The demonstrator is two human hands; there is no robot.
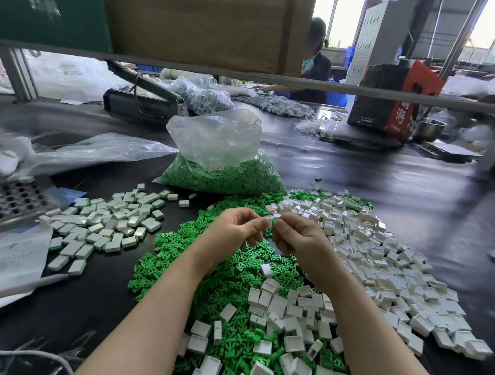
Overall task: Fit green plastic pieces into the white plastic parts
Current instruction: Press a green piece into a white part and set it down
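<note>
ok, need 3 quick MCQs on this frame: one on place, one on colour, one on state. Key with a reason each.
1. Where is the clear bag of green pieces?
A. Behind the hands, farther up the table
B. On the metal tray at the left
C. Under the person's right forearm

2. What colour is the loose pile right below the hands?
A. Red
B. Green
C. Blue

3. What are the two hands doing?
A. Lying flat on the table
B. Lifting the bag
C. Pinching a small white part between them

Key:
1 A, the bag stands beyond the left hand and right hand.
2 B, the pieces there are green.
3 C, fingertips of both hands meet on the white part, above the piles.
</note>
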